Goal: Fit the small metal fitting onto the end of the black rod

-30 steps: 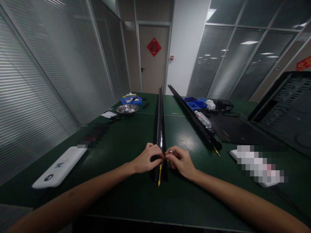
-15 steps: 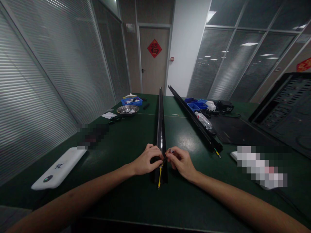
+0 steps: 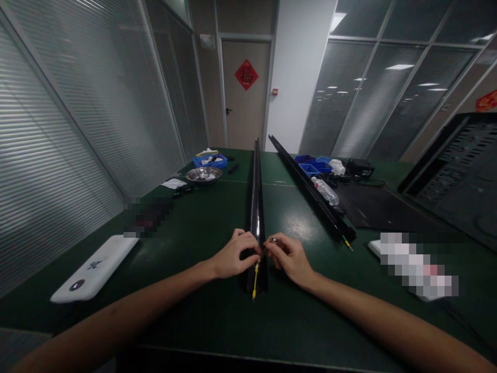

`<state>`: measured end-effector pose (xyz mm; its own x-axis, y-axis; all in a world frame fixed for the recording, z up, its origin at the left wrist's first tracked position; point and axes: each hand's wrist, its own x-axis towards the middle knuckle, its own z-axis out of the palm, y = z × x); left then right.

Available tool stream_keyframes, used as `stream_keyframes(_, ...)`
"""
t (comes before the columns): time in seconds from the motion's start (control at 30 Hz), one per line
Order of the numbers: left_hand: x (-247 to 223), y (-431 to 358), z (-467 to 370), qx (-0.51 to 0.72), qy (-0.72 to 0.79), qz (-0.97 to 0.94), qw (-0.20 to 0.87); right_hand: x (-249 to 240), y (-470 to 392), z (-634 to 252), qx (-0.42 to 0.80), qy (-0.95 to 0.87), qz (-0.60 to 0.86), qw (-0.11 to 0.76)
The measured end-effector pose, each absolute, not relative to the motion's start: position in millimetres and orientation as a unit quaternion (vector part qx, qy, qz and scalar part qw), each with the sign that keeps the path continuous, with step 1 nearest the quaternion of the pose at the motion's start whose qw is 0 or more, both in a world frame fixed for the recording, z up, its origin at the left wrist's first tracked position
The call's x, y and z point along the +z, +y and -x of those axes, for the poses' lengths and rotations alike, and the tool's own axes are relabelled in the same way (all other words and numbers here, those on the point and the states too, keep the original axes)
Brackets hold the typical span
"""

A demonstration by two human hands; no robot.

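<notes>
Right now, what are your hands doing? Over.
Left hand gripping black rail near its end. Right hand pinching small metal part beside it. Yellow wire hanging out. Nothing blocking.

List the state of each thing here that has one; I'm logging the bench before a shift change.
Long black rail: flat on the green table, near end between both hands.
Yellow wire: sticks out of the rail's near end.
Left hand: gripping the rail's end.
Right hand: pinching a small metal part.
Clear plastic bottle: lying on its side.
Wooden door: closed.

Two long black rails lie on the table — plus one metal bowl, one water bottle, one white device.
</notes>
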<state>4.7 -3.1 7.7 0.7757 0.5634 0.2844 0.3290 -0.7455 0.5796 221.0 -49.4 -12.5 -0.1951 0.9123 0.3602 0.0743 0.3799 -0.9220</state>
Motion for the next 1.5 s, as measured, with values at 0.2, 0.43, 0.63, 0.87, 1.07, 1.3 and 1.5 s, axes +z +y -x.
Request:
stream_keyframes(0.2, 9.6, -3.8, -5.7, 0.216, 0.250, -0.908, 0.256, -14.4, -50.2, -221.2, 0.412, -0.658, 0.374, 0.508)
stream_keyframes(0.43, 12.0, -5.9, -4.8, 0.227, 0.247, -0.907, 0.254, -11.7, -49.2, -221.4, 0.385, -0.665, 0.382, 0.514)
stream_keyframes(0.63, 11.7, -5.3, -5.4, 0.217, 0.252, -0.909, 0.250, -10.5, -50.5, -220.7, 0.396, -0.667, 0.376, 0.507)
stream_keyframes(0.87, 11.1, -5.2, -6.5, 0.224, 0.247, -0.911, 0.244, -10.9, -51.4, -220.3, 0.381, -0.669, 0.382, 0.511)
stream_keyframes(1.07, 9.7, -5.2, -5.3, 0.227, 0.250, -0.909, 0.245, -10.5, -49.5, -221.0, 0.385, -0.666, 0.390, 0.507)
stream_keyframes(1.3, 11.8, -4.1, -5.7, 0.210, 0.251, -0.911, 0.251, -11.6, -50.5, -220.9, 0.390, -0.672, 0.382, 0.501)
stream_keyframes(1.5, 12.0, -4.9, -5.4, 0.225, 0.254, -0.907, 0.248, -10.9, -50.5, -221.5, 0.377, -0.665, 0.391, 0.513)
